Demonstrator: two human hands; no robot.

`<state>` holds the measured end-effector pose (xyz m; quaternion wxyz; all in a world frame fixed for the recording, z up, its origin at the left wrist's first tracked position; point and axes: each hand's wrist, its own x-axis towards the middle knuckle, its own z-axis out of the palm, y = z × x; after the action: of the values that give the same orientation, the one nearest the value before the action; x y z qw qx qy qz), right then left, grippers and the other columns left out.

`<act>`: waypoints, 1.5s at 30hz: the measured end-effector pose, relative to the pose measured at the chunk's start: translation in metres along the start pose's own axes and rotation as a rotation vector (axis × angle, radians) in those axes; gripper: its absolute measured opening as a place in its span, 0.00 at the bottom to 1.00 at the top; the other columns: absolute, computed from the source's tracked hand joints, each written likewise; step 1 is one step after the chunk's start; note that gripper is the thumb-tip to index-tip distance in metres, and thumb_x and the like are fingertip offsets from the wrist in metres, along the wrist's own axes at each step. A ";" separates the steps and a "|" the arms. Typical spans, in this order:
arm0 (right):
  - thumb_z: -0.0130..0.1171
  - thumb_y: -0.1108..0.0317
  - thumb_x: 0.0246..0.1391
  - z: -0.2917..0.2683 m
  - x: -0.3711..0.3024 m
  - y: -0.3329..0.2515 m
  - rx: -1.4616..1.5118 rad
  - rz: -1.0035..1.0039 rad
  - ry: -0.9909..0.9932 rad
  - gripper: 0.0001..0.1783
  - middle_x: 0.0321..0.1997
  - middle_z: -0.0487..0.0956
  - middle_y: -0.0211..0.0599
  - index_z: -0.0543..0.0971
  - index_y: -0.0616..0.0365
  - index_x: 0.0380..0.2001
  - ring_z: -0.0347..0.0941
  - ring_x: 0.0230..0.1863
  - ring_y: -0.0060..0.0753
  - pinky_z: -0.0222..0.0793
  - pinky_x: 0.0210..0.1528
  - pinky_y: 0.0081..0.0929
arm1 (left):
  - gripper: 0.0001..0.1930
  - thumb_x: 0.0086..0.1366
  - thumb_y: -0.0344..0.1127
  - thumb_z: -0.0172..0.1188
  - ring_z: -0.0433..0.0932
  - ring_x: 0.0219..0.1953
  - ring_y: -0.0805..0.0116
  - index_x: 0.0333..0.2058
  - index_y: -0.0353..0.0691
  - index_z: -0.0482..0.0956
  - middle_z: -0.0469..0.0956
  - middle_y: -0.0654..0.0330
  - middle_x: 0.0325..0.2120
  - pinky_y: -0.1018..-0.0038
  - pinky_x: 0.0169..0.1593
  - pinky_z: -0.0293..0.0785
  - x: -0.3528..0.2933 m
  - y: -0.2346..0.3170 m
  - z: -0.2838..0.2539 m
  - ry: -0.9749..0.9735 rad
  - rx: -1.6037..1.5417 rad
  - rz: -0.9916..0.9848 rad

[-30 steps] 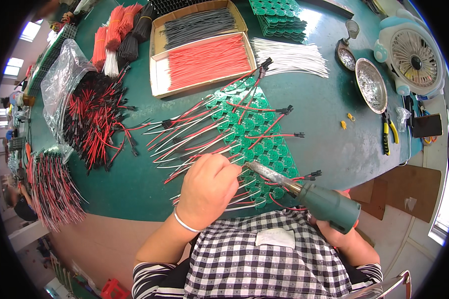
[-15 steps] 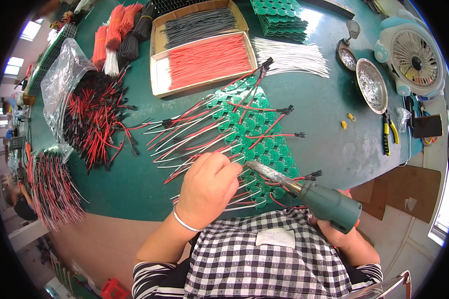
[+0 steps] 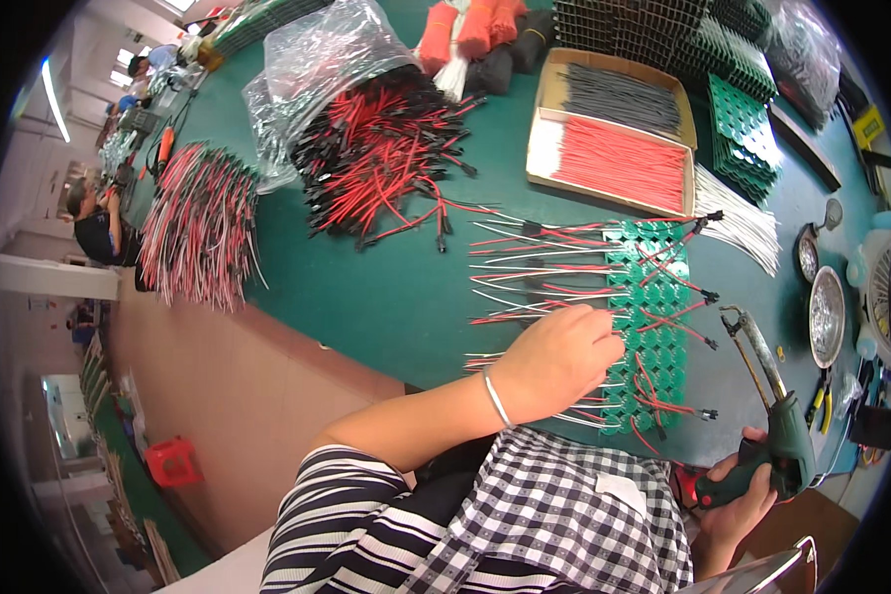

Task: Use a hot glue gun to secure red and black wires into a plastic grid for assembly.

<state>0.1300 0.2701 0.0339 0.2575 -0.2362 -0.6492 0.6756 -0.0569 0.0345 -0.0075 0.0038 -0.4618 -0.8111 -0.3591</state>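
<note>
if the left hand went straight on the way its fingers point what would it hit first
Most likely the green circuit-board panel, whose left edge lies right by the left hand; whether the hand already touches it or sits just above is unclear here.

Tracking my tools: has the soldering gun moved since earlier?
Yes, rightward: the soldering gun, tip earlier over the green board sheet, is now past its right edge.

A red plastic stool (image 3: 173,462) stands on the pinkish floor (image 3: 257,396); a dark-clothed co-worker (image 3: 97,233) is farther left. Rightward, a fan (image 3: 881,284) stands near yellow-and-black pliers (image 3: 816,404).
</note>
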 end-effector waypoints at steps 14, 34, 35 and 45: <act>0.53 0.51 0.62 -0.021 -0.004 0.005 0.010 0.039 -0.048 0.31 0.47 0.73 0.47 0.66 0.71 0.52 0.71 0.23 0.26 0.68 0.21 0.22 | 0.04 0.55 0.32 0.65 0.73 0.36 0.55 0.30 0.44 0.81 0.76 0.60 0.30 0.62 0.42 0.69 -0.043 -0.101 -0.097 0.488 0.526 -0.524; 0.57 0.45 0.59 -0.030 -0.036 0.005 -0.110 0.251 -0.392 0.35 0.44 0.79 0.42 0.69 0.65 0.56 0.75 0.25 0.32 0.71 0.30 0.29 | 0.03 0.63 0.23 0.57 0.76 0.32 0.69 0.34 0.38 0.78 0.79 0.59 0.34 0.73 0.38 0.74 -0.019 -0.054 -0.082 0.554 0.203 -0.242; 0.57 0.48 0.59 -0.033 -0.038 0.005 -0.152 0.258 -0.409 0.31 0.41 0.80 0.41 0.71 0.65 0.53 0.75 0.25 0.32 0.71 0.30 0.29 | 0.05 0.60 0.22 0.60 0.76 0.30 0.66 0.35 0.39 0.79 0.79 0.58 0.33 0.72 0.36 0.74 -0.014 -0.036 -0.071 0.396 0.254 -0.081; 0.64 0.68 0.41 -0.036 -0.029 0.003 -0.755 -0.193 -0.651 0.17 0.43 0.81 0.40 0.83 0.54 0.39 0.76 0.46 0.48 0.72 0.50 0.39 | 0.15 0.44 0.20 0.67 0.73 0.28 0.61 0.34 0.39 0.82 0.73 0.61 0.26 0.68 0.30 0.70 -0.010 0.021 0.010 0.085 0.070 0.051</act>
<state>0.1757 0.2779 0.0289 -0.0001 -0.0288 -0.9137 0.4055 -0.0324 0.0397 -0.0064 0.0635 -0.4660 -0.8103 -0.3496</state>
